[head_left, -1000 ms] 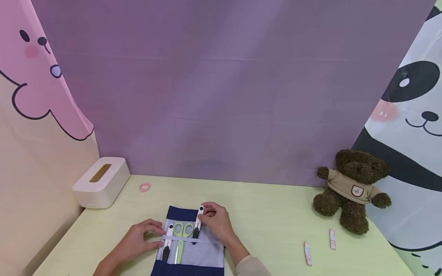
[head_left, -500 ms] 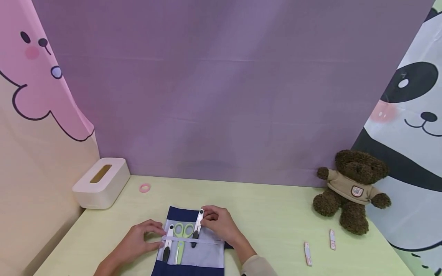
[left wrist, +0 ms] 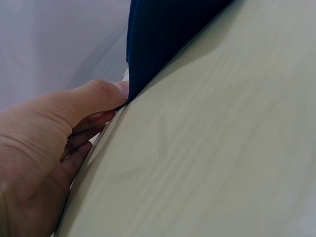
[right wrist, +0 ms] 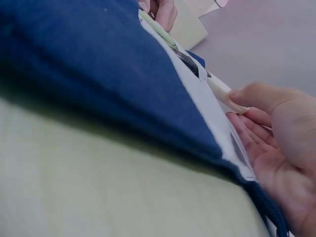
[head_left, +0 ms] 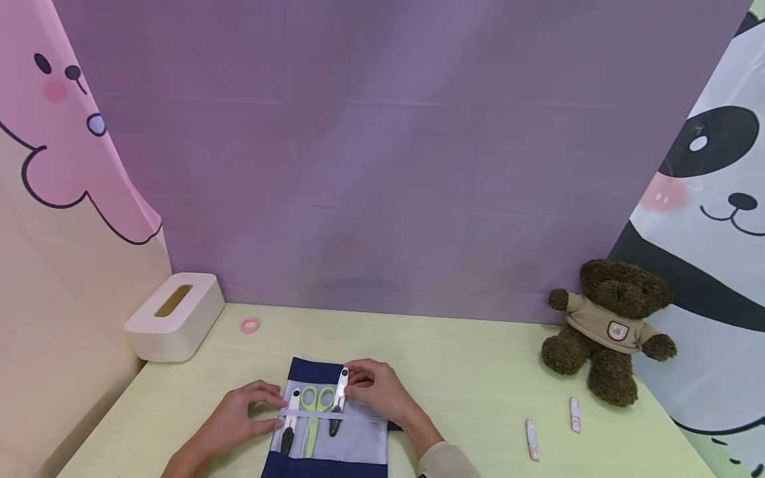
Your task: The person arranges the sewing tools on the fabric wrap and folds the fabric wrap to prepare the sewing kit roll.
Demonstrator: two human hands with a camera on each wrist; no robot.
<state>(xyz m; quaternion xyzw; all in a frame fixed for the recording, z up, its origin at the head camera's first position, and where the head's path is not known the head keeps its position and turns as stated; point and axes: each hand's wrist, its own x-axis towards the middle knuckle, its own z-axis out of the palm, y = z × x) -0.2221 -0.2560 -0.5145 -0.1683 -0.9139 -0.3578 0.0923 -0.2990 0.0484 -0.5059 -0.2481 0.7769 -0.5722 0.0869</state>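
At the bottom centre of the frame, the fabric pouch point(head_left: 362, 446) lies unfolded on the desk point(head_left: 460, 378), its pale strap point(head_left: 360, 418) running across the lining. The work looks partly done: the left-hand tool point(head_left: 291, 421), white and black, and the green scissors point(head_left: 312, 427) already sit under the strap, with no hand on either. Just right of the scissors, the matching tool point(head_left: 339, 399) passes beneath the strap, its white upper end pinched by the right hand point(head_left: 380, 390), so letting go of it is not yet done. The left hand point(head_left: 240, 413), thumb and fingers apart, touches the pouch's left edge. Two pink-and-white sticks point(head_left: 532, 439) point(head_left: 575, 415) lie loose at lower right. Closing the pouch also seems left.
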